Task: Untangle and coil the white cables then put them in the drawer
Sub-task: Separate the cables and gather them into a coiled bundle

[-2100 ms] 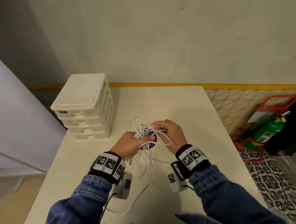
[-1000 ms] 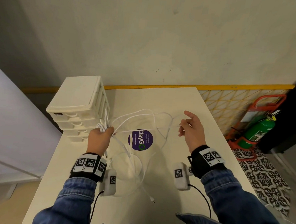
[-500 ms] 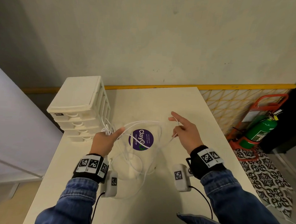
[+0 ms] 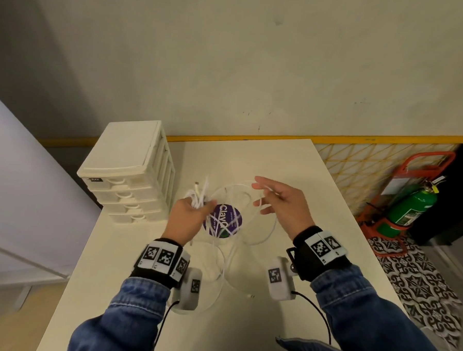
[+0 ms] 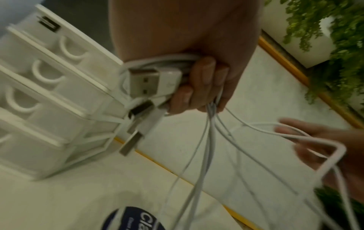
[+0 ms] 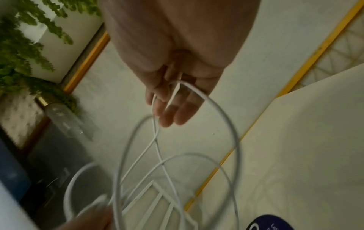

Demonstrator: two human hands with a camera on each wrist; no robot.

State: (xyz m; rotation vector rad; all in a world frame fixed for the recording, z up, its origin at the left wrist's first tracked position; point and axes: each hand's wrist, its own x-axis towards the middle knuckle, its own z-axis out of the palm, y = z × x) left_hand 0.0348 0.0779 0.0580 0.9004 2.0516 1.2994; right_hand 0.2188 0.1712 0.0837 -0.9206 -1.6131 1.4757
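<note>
Several tangled white cables (image 4: 198, 193) are bunched in my left hand (image 4: 193, 211), which grips them above the table just right of the cream drawer unit (image 4: 128, 170). In the left wrist view my fingers (image 5: 201, 84) curl round the strands, and a USB plug (image 5: 151, 81) sticks out of the bundle. Loose loops run from there to my right hand (image 4: 269, 196). It is held flat, its fingers (image 6: 173, 112) straight, and a cable loop (image 6: 216, 109) is draped through them. More slack lies on the table between my wrists. All the drawers (image 5: 49, 93) are closed.
A round purple sticker (image 4: 224, 220) sits on the cream table (image 4: 292, 162) under the cables. The table's right edge drops to a patterned floor, where a green fire extinguisher (image 4: 408, 208) stands in a red frame. A wall runs behind the table.
My hands, spread wide a second ago, have come closer together. The left hand moved right, away from the drawer unit, with the bundle, and the stretched loops have slackened.
</note>
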